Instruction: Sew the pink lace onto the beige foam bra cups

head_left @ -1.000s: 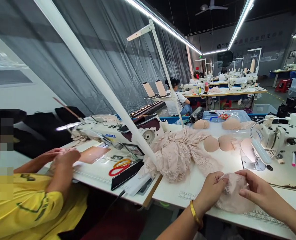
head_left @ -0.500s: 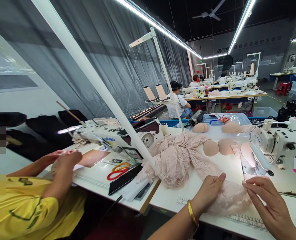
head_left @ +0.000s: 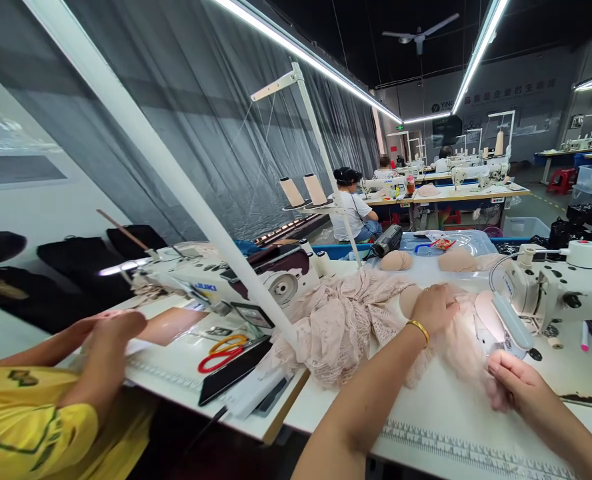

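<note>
A blurred strip of pale pink lace fabric (head_left: pixel 463 340) runs between my two hands beside the sewing machine (head_left: pixel 541 287). My left hand (head_left: pixel 433 312), with a gold bangle on its wrist, is closed on the strip's far end, its fingertips partly hidden. In front of the machine's needle area my right hand (head_left: pixel 519 380) pinches the near end. Beige bra cups lie around them: one cup (head_left: pixel 408 300) partly behind my left hand, another cup (head_left: pixel 489 312) beside the machine's lamp. A large heap of pink lace (head_left: pixel 343 327) lies left of my left hand.
A printed ruler strip (head_left: pixel 436 443) runs along the table's front edge. On the adjoining table are orange-handled scissors (head_left: pixel 223 350) and another sewing machine (head_left: pixel 211 287), where a co-worker in yellow (head_left: pixel 41 413) sits. A slanted white pole (head_left: pixel 176 173) crosses the left side.
My left hand has moved forward and up the table, carrying the lace from the front edge toward the cups. My right hand stays near the machine, slightly turned. The view has shifted slightly.
</note>
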Motion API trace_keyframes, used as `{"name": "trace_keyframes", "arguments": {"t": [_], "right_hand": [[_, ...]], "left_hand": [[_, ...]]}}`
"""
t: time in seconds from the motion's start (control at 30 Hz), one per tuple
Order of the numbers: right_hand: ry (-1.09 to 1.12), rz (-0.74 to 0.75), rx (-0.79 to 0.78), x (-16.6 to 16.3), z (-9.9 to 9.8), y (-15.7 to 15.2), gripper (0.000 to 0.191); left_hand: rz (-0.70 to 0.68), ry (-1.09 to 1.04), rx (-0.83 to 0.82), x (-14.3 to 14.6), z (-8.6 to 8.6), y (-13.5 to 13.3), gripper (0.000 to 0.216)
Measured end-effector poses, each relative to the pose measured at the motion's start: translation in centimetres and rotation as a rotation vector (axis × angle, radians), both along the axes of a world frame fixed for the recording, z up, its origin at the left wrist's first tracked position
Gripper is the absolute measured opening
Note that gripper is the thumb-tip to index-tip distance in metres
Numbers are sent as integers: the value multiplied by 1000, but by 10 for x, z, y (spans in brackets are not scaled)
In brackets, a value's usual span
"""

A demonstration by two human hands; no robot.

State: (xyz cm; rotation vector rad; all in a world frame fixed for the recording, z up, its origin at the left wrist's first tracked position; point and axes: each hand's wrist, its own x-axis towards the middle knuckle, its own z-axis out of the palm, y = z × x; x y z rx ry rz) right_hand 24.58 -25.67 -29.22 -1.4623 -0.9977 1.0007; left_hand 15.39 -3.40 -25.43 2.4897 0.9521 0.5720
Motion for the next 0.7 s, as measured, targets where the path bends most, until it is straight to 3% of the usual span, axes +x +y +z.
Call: {"name": "trace_keyframes", "arguments": {"t": [0.13, 0.33, 0.43, 0.57, 0.7], "right_hand": [[-12, 5, 12, 3, 0, -2, 56], [-46, -74, 72, 10, 2, 2, 55], [-21, -91, 74, 11, 0, 2, 57], [17, -84, 92, 12, -2, -1, 64], [-38, -51, 107, 12, 1, -6, 61]], "left_hand": [[55, -42, -11, 9, -1, 7, 16], [197, -282, -114, -22, 17, 1, 35], [143, -337, -249, -50, 27, -24, 29], [-66, -311, -447, -77, 32, -74, 23], [-120, -263, -406, -75, 27, -102, 18]]}}
